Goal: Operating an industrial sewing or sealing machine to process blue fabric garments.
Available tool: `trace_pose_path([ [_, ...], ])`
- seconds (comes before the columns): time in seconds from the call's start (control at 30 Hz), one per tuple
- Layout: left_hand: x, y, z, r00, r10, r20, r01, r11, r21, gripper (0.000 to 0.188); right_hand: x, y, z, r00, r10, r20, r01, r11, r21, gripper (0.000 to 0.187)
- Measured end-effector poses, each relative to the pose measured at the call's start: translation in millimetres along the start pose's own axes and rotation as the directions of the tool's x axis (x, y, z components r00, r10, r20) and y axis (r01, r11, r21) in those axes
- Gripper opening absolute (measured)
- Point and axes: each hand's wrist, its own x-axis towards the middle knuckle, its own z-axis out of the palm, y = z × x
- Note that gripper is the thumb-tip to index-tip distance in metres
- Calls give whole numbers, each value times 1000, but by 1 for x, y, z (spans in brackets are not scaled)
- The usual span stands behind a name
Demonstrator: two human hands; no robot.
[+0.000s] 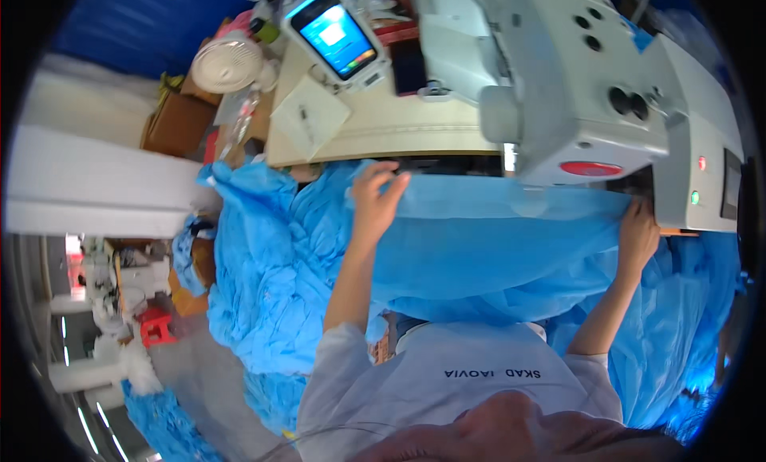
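While the blue fabric (pixel 495 250) hangs just on your side of the desk's (pixel 399 132) front edge, its long upper border runs left to right past the white machine (pixel 578 139). Your right hand (pixel 639 234), nearer the machine, grips the right end; your left hand (pixel 373 203), thumb and fingers parted, is beside the left.

You're in a fabric workshop, shown by the bulky white industrial machine (pixel 586 87) and heaped thin blue fabric (pixel 259 282).

Blue fabric (pixel 487 254) (machine (pixel 574 87) off-white)
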Motion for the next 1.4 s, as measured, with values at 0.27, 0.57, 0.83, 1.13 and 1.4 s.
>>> trace_pose_path([
  [0.27,-70,-101,-27,978,141,-153,-24,806,591,29,45,47,85,950,-241,-199,274,949,157,34],
  [0.57,-122,-336,-244,532,-498,-685,800,29,599,80,2,51,53,936,344,-79,-169,634,755,31],
  [0.83,-233,-243,-279,651,-715,255,745,666,-39,34,-85,26,67,936,-262,235,-62,534,843,58],
  [1.13,-190,-171,-213,693,-605,393,649,284,-706,30,-129,32,138,479,-564,672,547,791,274,43],
  [1.4,-107,-131,-77,659,-317,682,729,47,-683,32,-273,417,-147,649,570,503,-318,805,-501,42],
])
